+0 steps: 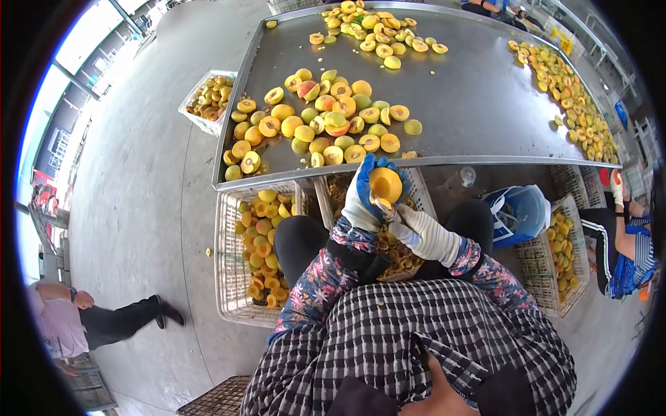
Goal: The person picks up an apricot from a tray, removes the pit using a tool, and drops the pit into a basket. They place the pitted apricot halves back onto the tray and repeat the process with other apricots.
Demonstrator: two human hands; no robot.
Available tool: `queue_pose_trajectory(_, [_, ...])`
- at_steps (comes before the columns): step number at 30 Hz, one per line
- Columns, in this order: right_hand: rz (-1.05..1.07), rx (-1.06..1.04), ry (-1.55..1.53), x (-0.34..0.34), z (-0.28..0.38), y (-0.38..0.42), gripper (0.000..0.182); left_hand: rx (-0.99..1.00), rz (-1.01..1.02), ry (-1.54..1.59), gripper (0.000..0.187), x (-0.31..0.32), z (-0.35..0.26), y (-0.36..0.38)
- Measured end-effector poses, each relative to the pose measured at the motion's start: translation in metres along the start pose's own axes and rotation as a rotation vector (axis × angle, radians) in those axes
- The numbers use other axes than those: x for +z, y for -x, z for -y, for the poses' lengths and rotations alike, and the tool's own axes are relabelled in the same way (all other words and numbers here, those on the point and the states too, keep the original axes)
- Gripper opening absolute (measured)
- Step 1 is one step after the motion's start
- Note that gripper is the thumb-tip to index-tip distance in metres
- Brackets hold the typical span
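Observation:
My left hand [365,196], in a blue and white glove, holds a halved yellow fruit [386,184] just below the front edge of the metal table [444,104]. Its cut side faces up toward me. My right hand [424,232], in a whitish knit glove, is closed around a small tool whose tip [381,203] meets the lower rim of the fruit; most of the tool is hidden. On the table beyond lies a large pile of halved fruit [326,118]. Beneath my hands stands a crate [423,194] with fruit pieces inside.
A white crate of halves [225,277] stands left of my knees. At right are a blue bucket [531,215], another fruit crate [586,267] and a seated person [628,253]. Another person's legs [128,320] show at lower left. A small crate [208,125] stands beyond the table's left edge.

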State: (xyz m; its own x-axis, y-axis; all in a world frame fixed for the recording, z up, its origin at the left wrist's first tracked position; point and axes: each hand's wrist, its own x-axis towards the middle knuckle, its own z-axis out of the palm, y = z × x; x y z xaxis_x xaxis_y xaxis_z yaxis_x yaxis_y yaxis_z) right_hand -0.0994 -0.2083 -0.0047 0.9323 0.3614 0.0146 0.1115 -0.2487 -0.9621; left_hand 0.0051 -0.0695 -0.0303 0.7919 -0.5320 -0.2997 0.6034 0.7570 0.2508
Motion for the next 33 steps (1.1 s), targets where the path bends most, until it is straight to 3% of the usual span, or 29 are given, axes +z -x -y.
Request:
queue_pose_trajectory(5, [0.049, 0.044, 0.026, -0.008, -0.001, 0.007, 0.037, 0.135, 0.139, -0.081, 0.026, -0.012, -0.01, -0.014])
queue_pose_trajectory(9, [0.136, 0.143, -0.238, -0.012, -0.005, 0.022, 0.036, 0.116, -0.004, 0.11, 0.027, -0.009, -0.024, -0.01])
queue_pose_trajectory(12, [0.084, 0.183, -0.048, -0.018, -0.019, 0.021, 0.036, 0.332, -0.075, -0.03, 0.029, 0.002, -0.051, 0.006])
queue_pose_trajectory(13, [0.045, 0.034, 0.359, -0.021, -0.031, 0.018, 0.037, 0.43, -0.157, -0.144, 0.03, 0.011, -0.068, 0.016])
queue_pose_trajectory(16, [0.139, 0.239, 0.639, -0.026, -0.031, 0.021, 0.047, 0.833, -0.234, -0.74, 0.032, -0.008, -0.138, 0.034])
queue_pose_trajectory(18, [0.166, 0.299, 0.708, -0.027, -0.031, 0.02, 0.053, 0.826, -0.323, -0.85, 0.033, -0.022, -0.188, 0.037])
queue_pose_trajectory(21, [0.205, 0.321, 0.777, -0.024, -0.029, 0.017, 0.056, 0.644, -0.58, -1.617, 0.031, -0.043, -0.229, 0.034])
queue_pose_trajectory(22, [0.216, 0.309, 0.775, -0.023, -0.029, 0.016, 0.055, 0.55, -0.637, -2.028, 0.033, -0.038, -0.233, 0.035])
queue_pose_trajectory(24, [0.234, 0.284, 0.778, -0.022, -0.03, 0.013, 0.055, 0.612, -0.559, -2.177, 0.036, -0.05, -0.227, 0.014])
queue_pose_trajectory(26, [0.22, 0.259, 0.778, -0.019, -0.028, 0.009, 0.053, 0.475, -0.276, -2.11, 0.041, -0.047, -0.212, -0.013])
queue_pose_trajectory(28, [0.212, 0.248, 0.787, -0.018, -0.023, 0.006, 0.052, 0.35, -0.087, -2.313, 0.049, -0.044, -0.192, -0.036])
queue_pose_trajectory(30, [0.203, 0.244, 0.797, -0.018, -0.016, 0.006, 0.051, 0.074, -0.03, -2.377, 0.053, -0.055, -0.179, -0.062])
queue_pose_trajectory(31, [0.201, 0.23, 0.798, -0.018, -0.022, 0.007, 0.051, 0.005, -0.106, -2.332, 0.055, -0.045, -0.178, -0.063])
queue_pose_trajectory(33, [0.221, 0.243, 0.787, -0.018, -0.026, 0.009, 0.052, 0.027, -0.064, -2.371, 0.053, -0.048, -0.183, -0.073])
